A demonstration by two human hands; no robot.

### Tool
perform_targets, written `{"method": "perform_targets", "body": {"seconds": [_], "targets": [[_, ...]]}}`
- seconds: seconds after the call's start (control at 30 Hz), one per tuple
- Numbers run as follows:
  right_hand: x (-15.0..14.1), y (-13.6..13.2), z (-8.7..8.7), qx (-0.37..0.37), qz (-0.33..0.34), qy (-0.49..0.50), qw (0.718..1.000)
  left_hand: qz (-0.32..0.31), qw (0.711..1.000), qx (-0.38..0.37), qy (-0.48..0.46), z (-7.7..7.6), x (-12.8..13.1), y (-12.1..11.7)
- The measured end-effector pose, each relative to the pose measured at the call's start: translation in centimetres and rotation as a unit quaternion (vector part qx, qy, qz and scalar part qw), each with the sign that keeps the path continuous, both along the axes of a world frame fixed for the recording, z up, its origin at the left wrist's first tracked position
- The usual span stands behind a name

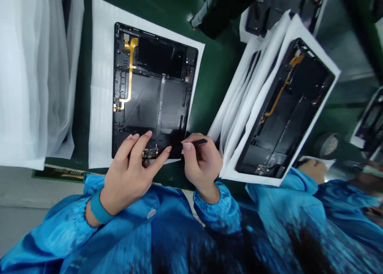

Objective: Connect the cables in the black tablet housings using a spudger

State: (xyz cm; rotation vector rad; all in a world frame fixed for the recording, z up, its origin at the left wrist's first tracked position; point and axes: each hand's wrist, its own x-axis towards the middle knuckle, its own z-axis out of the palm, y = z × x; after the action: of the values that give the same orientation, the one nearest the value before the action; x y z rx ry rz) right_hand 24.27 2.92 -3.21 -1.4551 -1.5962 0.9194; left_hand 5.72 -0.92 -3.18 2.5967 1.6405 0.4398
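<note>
An opened black tablet housing (pixel 143 102) lies face up on a white foam sheet (pixel 101 82), with an orange flex cable (pixel 131 74) along its left side. My left hand (pixel 128 166) rests over the housing's lower edge, fingers spread and stretched out. Between its fingers shows a small circuit board (pixel 150 152). At the lower right corner, my right hand (pixel 202 160) pinches black tweezers (pixel 200 142) between thumb and fingers. Their dark tip points left toward my left index finger; what it touches is too dark to make out.
On the right leans a stack of foam sheets (pixel 254 90) with another tablet housing (pixel 287 110) on top. More white foam sheets (pixel 38 66) stand at the left. A dark post (pixel 221 10) rises at the back. A co-worker's hand (pixel 312 169) is at far right.
</note>
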Motion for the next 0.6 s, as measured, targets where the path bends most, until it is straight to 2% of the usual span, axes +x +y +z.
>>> {"method": "perform_targets", "body": {"seconds": [0.1,0.2,0.43,0.6], "targets": [[-0.2,-0.3,-0.1,-0.028,-0.034,-0.001,0.999,-0.001,1.0,0.003,0.001,-0.2,-0.1,-0.1],[-0.4,-0.4,-0.2,-0.044,-0.036,0.004,0.998,-0.006,1.0,-0.001,-0.003,-0.1,0.0,0.0],[-0.6,0.6,0.2,0.0,0.073,0.003,0.997,-0.009,1.0,0.0,-0.021,0.2,0.1,0.4],[-0.7,1.0,0.4,0.003,0.11,0.008,0.994,-0.012,1.0,0.005,-0.017,0.2,0.2,0.5]]}}
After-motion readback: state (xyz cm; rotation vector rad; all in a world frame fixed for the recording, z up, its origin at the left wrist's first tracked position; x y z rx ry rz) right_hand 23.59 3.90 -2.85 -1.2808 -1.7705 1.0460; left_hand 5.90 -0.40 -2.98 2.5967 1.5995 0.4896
